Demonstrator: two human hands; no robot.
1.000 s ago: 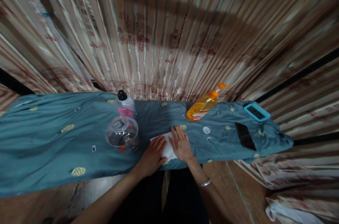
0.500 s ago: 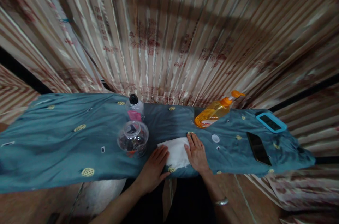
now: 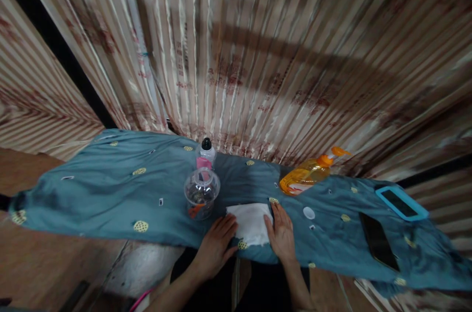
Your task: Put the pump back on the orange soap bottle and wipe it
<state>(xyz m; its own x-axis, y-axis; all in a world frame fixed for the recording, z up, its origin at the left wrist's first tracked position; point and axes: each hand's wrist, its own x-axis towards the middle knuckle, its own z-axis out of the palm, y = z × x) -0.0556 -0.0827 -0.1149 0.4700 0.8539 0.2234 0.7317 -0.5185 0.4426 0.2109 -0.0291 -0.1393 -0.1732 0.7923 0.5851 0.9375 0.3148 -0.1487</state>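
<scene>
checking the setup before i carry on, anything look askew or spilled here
Nothing looks spilled. The orange pump bottle seems to lean rather than stand upright, and the teal cloth is rumpled. Both hands, left and right, lie flat at the edges of the white cloth.

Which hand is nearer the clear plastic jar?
Left. The left hand lies flat just below and right of the clear plastic jar; the right hand rests farther right, across the white cloth.
</scene>
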